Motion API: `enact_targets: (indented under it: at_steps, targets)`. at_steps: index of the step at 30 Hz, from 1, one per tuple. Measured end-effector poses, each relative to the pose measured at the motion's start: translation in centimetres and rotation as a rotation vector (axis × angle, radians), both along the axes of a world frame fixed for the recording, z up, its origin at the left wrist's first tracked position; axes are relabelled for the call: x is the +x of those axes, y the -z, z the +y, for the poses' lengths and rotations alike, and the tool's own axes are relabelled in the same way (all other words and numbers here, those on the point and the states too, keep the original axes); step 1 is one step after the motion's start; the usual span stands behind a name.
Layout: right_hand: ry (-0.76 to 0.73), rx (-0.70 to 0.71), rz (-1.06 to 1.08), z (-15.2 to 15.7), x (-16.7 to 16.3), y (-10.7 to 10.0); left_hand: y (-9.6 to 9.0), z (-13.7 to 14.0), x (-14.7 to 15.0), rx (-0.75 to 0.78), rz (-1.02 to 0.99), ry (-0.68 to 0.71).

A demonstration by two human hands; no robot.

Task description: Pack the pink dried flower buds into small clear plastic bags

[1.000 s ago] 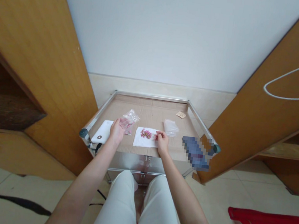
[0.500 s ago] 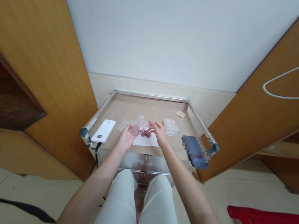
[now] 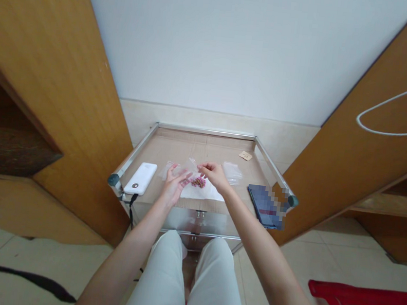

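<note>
At the center of the frame, the left hand (image 3: 173, 187) spreads thumb and fingers wide beside a clear bag (image 3: 191, 164), while the right hand (image 3: 199, 169) shows its fingertips narrowly gathered near the bag's edge (whether they grip it, one cannot tell). Pink bits (image 3: 198, 182) lie heaped on a white cloth (image 3: 202, 194) just below, with a stack of bags (image 3: 233, 172) right of center and a white device (image 3: 142, 177) center left.
</note>
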State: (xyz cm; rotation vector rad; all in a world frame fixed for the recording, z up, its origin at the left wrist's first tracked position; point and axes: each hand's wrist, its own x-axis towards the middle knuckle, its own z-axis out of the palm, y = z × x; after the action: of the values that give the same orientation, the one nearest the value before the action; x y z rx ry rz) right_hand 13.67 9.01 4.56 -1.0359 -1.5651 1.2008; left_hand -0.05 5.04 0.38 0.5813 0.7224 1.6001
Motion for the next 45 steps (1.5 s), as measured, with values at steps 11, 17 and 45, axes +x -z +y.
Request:
enact_targets:
  at_steps: [11, 17, 45]
  targets:
    - [-0.041, 0.020, -0.108, 0.1, -0.2, -0.3, -0.3, 0.0, -0.1, -0.038, 0.069, -0.014]
    - [-0.090, 0.051, -0.190, -0.3, -0.5, -0.6, -0.4, 0.3, 0.2, -0.071, 0.115, -0.056]
    - [-0.266, 0.179, -0.565, 0.1, 0.8, 1.2, 1.9, -0.4, 2.7, -0.126, 0.333, 0.015]
